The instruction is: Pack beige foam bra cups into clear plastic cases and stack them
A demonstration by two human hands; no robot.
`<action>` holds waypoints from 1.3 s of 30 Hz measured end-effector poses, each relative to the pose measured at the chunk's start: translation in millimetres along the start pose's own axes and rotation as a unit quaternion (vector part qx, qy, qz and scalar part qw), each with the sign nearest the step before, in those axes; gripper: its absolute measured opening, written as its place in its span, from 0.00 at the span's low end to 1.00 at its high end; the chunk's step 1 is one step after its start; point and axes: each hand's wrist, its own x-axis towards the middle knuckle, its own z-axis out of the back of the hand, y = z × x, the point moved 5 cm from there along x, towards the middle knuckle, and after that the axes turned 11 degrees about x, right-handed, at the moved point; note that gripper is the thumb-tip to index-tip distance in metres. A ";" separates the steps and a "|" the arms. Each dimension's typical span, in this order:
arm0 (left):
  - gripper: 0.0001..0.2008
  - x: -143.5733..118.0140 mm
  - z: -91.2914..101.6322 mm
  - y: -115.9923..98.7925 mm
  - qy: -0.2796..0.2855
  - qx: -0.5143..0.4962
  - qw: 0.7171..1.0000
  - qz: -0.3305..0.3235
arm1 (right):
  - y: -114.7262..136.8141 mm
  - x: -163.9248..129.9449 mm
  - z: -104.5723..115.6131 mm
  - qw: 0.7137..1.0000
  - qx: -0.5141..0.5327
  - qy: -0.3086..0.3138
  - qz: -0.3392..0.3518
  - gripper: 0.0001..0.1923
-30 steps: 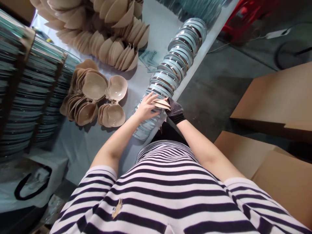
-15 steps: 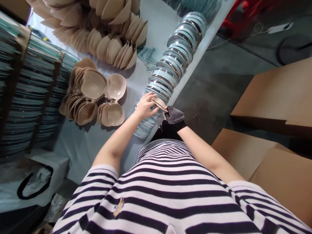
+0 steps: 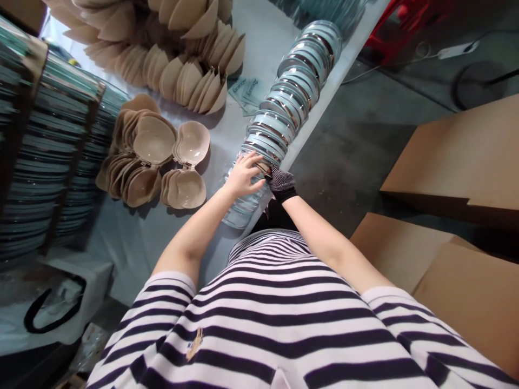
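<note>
My bare left hand (image 3: 244,176) lies with spread fingers on the near end of a long row of clear plastic shells (image 3: 288,94) that runs along the table's right edge. My right hand (image 3: 281,182), in a dotted dark glove, is pressed against the same spot from the right. Its fingers are closed on a beige cup (image 3: 264,167), of which only a thin edge shows between the two hands and the shells.
Paired beige cups (image 3: 184,165) lie stacked left of my hands, with a larger heap (image 3: 182,48) at the back. Banded stacks of clear packaging (image 3: 40,151) fill the left. Printed leaflets (image 3: 247,89) lie on the table. Cardboard boxes (image 3: 454,156) stand on the floor to the right.
The beige cup was plainly visible between my hands; it has sunk in among the clear shells. My gloved right hand has moved up and left, closer to my left hand.
</note>
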 end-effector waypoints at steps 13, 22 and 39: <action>0.09 7.1 -1.0 -4.3 -0.022 0.021 0.999 0.011 | -9.5 -11.9 4.8 0.989 0.136 -0.025 -0.054 0.10; 0.11 10.8 0.6 0.4 0.014 0.090 0.996 0.017 | 6.7 11.4 10.7 0.986 -0.016 0.168 -0.002 0.14; 0.20 44.3 14.1 22.0 -0.042 -0.039 0.998 0.022 | 45.9 24.1 78.3 0.967 -0.126 0.187 0.121 0.16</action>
